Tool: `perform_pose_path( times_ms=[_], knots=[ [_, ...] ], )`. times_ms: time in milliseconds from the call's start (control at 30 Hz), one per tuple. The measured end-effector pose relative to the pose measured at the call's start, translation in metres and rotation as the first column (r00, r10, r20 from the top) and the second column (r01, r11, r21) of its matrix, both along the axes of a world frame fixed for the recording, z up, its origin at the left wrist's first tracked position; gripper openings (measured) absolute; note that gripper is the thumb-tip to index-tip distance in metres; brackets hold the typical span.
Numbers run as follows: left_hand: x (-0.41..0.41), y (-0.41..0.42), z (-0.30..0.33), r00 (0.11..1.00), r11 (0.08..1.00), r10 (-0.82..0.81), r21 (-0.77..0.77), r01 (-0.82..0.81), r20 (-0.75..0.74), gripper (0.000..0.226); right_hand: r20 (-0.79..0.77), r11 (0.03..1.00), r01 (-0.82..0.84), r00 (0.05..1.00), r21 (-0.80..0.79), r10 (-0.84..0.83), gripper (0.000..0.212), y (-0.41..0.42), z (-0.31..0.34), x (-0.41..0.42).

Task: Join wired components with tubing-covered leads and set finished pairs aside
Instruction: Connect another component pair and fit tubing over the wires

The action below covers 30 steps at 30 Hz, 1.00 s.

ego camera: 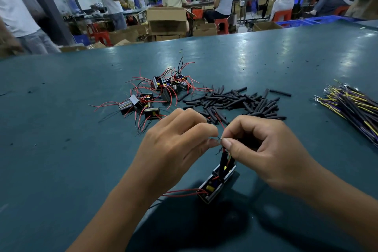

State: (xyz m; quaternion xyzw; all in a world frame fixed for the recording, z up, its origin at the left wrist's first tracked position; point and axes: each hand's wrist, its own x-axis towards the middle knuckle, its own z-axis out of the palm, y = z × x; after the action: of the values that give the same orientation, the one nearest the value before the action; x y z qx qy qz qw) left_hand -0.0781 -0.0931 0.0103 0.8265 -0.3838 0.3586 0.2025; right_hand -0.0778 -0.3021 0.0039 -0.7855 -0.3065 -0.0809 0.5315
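My left hand (176,141) and my right hand (263,149) meet above the green table (61,129), both pinching thin wire ends (219,139) between fingertips. Under them hangs a small black boxed component (214,186) with a yellow part inside and red leads; black tubing-covered leads (223,161) rise from it into my right fingers. A pile of similar boxed components (155,94) with red and black wires lies beyond my left hand. Loose black tubing pieces (235,102) are heaped in the middle.
A bundle of yellow, purple and black wires with ring terminals (353,106) lies at the right edge. Beyond the table's far edge are cardboard boxes (166,20), red stools, blue crates and several people seated or standing at other benches.
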Motion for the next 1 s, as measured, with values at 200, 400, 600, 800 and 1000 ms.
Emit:
perform_pose_path(
  times_ms=[200, 400, 600, 800, 1000],
  knots=[
    [-0.001, -0.005, -0.002, 1.0, 1.0, 0.013, 0.0, -0.013, 0.021, 0.012, 0.01, 1.0, 0.004, 1.0, 0.011, -0.004, 0.007, -0.002, -0.001, 0.001],
    [-0.009, -0.018, -0.002, 0.978, 0.981, -0.027, -0.191, -0.013, -0.209, 0.016, 0.041, 1.0, 0.024, 0.999, 0.007, -0.024, 0.008, -0.003, -0.001, 0.001],
    [-0.015, -0.025, 0.0, 0.715, 0.862, -0.252, -0.486, -0.14, -0.652, 0.018, 0.029, 0.999, 0.035, 0.999, 0.014, -0.035, 0.007, -0.003, 0.0, 0.0],
    [-0.016, -0.027, 0.004, 0.134, 0.636, -0.666, -0.652, -0.413, -0.734, 0.016, 0.022, 1.0, 0.018, 1.0, 0.008, -0.018, 0.009, -0.001, 0.0, -0.001],
    [-0.008, -0.013, 0.004, 0.781, 0.895, -0.144, -0.416, -0.158, -0.607, 0.01, -0.009, 0.999, 0.053, 0.999, 0.01, -0.053, 0.005, -0.003, 0.003, 0.002]
  ],
)
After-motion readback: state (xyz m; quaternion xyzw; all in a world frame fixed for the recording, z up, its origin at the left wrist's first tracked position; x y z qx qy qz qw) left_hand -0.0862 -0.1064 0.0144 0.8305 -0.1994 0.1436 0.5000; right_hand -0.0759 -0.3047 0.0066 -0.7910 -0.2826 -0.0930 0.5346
